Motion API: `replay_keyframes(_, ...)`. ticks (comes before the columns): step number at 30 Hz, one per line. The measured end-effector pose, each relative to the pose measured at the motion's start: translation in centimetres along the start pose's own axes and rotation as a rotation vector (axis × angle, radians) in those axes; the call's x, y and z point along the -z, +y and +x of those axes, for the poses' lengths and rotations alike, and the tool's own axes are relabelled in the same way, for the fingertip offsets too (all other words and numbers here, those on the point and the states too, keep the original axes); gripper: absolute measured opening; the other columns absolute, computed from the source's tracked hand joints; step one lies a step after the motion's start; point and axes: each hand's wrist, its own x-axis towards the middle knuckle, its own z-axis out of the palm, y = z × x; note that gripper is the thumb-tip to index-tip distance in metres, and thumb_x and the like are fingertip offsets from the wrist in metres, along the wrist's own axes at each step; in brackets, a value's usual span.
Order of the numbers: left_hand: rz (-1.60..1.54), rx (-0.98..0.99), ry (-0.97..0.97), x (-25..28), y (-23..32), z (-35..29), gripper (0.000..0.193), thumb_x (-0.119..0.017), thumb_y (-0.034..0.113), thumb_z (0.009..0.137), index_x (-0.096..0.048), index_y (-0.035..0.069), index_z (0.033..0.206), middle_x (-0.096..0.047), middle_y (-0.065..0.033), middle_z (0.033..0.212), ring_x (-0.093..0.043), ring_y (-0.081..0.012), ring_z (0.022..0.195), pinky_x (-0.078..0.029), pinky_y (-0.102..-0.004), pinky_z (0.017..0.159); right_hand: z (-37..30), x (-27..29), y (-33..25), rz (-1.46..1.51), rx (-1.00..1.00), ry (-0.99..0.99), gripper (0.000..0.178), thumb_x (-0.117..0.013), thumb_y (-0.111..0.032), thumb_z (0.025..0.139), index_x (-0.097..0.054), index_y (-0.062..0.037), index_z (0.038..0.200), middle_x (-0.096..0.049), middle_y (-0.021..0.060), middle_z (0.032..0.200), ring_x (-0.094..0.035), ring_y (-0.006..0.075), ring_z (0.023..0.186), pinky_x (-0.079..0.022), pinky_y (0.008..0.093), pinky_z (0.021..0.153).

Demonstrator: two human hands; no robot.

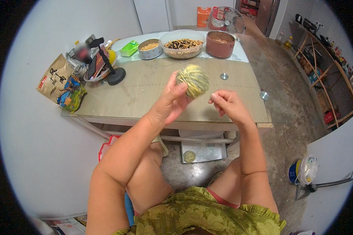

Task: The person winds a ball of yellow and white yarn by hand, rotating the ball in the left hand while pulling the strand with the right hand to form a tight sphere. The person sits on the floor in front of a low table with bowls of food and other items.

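Note:
A ball of yellow-green and grey yarn (193,80) is held up over the table, with my left hand (173,98) closed around its left and lower side. Just right of the ball, my right hand (230,106) is closed in a pinch, thumb against fingers. Whatever lies between those fingertips is too fine to make out. Under the table, a second, smaller yarn ball (189,156) rests in a shallow white box (210,152) on the floor.
Along the far side of the glass-topped table (145,90) stand a grey tin (150,53), a clear bowl of mixed kernels (183,44) and a reddish pot (220,47). A phone stand (116,75), a basket of odds and ends and a printed food bag (60,84) occupy the left.

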Motion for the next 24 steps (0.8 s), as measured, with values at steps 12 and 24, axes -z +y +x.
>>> replay_keyframes(12, 0.783, -0.259, 0.356, 2.5, -1.8, 1.0, 0.077, -0.080, 0.016, 0.069, -0.034, 0.009, 0.130, -0.046, -0.0135, 0.115, -0.051, -0.0223, 0.107, -0.046, -0.0346, 0.090, -3.5, -3.6, -4.0, -0.248, 0.113, -0.325, 0.024, -0.055, -0.022, 0.091, -0.060, 0.0001, 0.083, -0.055, -0.0002, 0.060, -0.053, 0.0080, 0.054, -0.042, 0.0251, 0.049)
replay_keyframes(24, 0.342, 0.583, -0.095, 1.3, -1.4, -0.2, 0.067, -0.073, 0.019, 0.077, -0.039, 0.004, 0.132, -0.053, -0.0067, 0.119, -0.051, -0.0156, 0.111, -0.042, -0.0308, 0.095, -3.7, 0.7, -4.5, 0.071, 0.203, 0.112, 0.018, -0.059, -0.021, 0.090, -0.061, -0.0040, 0.082, -0.052, -0.0037, 0.061, -0.048, 0.0042, 0.054, -0.039, 0.0192, 0.051)
